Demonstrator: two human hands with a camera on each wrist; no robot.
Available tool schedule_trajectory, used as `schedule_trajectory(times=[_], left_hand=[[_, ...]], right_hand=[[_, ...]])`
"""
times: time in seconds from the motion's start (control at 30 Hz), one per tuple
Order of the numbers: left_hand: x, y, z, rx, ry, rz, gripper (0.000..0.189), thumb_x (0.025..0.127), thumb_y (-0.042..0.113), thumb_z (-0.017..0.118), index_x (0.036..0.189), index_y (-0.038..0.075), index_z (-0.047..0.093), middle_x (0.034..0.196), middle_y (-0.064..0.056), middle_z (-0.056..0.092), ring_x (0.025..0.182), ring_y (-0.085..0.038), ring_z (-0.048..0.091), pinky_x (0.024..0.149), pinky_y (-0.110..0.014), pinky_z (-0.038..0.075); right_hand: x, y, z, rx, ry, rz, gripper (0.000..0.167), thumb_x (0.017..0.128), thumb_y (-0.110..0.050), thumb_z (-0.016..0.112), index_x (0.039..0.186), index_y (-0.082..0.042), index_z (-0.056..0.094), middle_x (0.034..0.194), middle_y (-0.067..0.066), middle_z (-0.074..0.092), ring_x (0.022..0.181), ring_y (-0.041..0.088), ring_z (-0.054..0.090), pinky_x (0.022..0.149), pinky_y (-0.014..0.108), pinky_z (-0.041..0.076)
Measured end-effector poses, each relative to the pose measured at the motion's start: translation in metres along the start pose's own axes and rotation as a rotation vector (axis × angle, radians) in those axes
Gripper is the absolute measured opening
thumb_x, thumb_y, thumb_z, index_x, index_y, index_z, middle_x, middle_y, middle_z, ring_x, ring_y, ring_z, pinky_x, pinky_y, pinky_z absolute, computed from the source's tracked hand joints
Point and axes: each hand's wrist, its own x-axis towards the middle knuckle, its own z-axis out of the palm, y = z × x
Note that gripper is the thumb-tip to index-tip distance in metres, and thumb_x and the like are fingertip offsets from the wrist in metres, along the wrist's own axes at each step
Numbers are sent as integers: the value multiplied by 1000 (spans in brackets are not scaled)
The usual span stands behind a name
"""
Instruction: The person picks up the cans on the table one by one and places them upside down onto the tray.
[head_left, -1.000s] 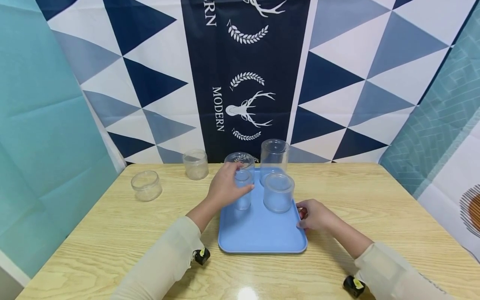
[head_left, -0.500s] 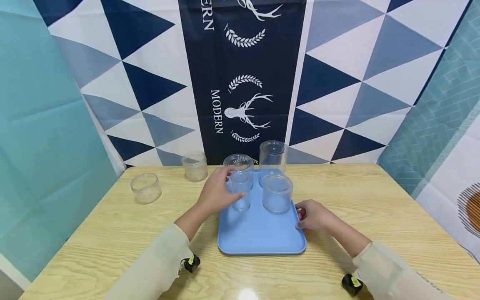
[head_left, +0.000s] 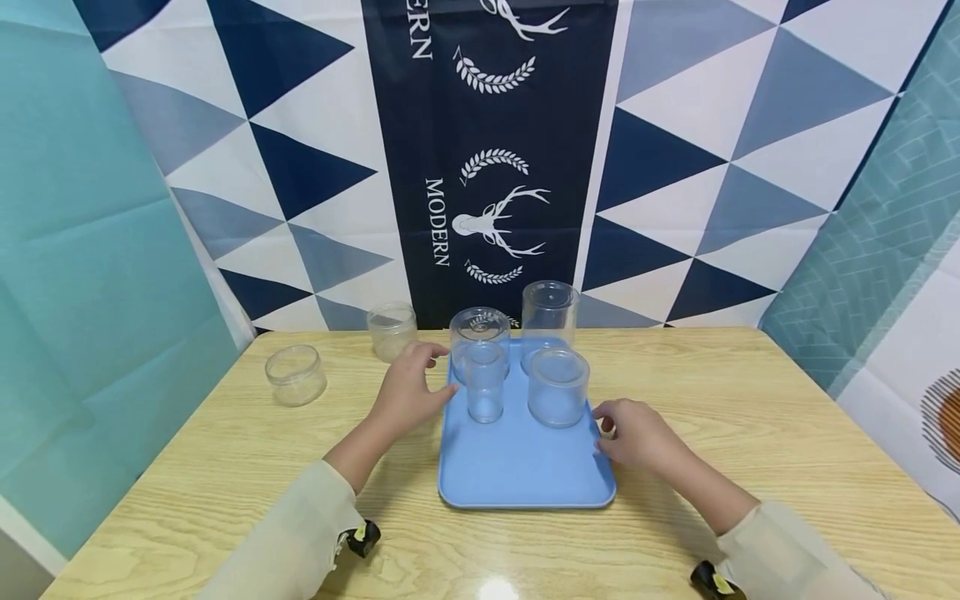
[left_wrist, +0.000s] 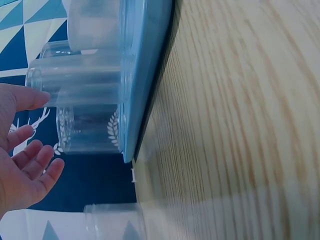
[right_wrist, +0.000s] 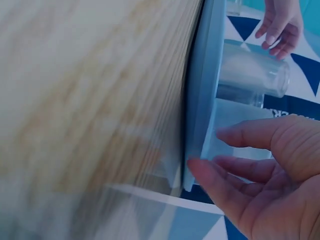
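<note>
A light blue tray [head_left: 525, 475] lies on the table, carrying clear cylindrical containers. A narrow clear container [head_left: 484, 396] stands on its left half, and my left hand [head_left: 408, 382] is just left of it, fingers spread and holding nothing. Behind it is a wider clear container [head_left: 468, 333]. A tall clear container [head_left: 550, 312] stands at the back right, with a short wide one [head_left: 558, 396] in front of it. My right hand [head_left: 637, 433] is at the tray's right rim, fingers loosely bent and parted; whether the fingertips touch the rim is hard to tell.
Two more clear containers stand on the wooden table [head_left: 225, 500] to the left: a low one [head_left: 296, 379] and another [head_left: 392, 329] near the back edge. A patterned cloth [head_left: 315, 125] hangs behind the table.
My left hand has drawn away leftward from the narrow container, which stays on the tray. The fingers of my right hand have loosened at the tray rim.
</note>
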Motion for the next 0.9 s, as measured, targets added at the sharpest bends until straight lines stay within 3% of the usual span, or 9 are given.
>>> schedule_trajectory(times=[0.2,0.33,0.6,0.77,0.9], left_hand=[[-4,-3,-7,21,62,47,36,77,12,81,108,3,66,109,-12,59,97,-28,59,83,-42,52],[-6,-5,-11,64,79,60,32,77,12,81,105,4,67,110,-12,59,99,-29,59,85,-43,51],[-6,-12,-24,122,69,45,31,79,13,79,106,4,68,110,-11,62,99,-30,61,85,-44,52],[-2,-22,-32,129,78,38,34,78,13,79,109,3,68,111,-12,64,104,-32,60,88,-45,51],[1,-33,-35,127,90,6,37,78,15,79,111,2,68,113,-15,62,109,-36,57,90,-48,49]], right_hand=[[-11,-10,-2,-118,181,-159,19,79,-5,76,96,0,70,90,7,66,71,17,60,60,29,51],[-19,-19,-1,-149,275,-287,17,77,-5,77,93,-4,70,89,5,65,73,17,62,61,27,52],[-29,-37,1,-105,252,-482,24,78,-8,80,99,-9,68,98,0,64,80,13,62,67,27,55],[-31,-49,3,-140,255,-555,29,78,-14,81,103,-11,68,103,-2,62,90,14,62,75,32,55],[-32,-55,5,-149,274,-612,32,76,-16,82,104,-11,67,104,-1,61,91,13,62,74,32,55]])
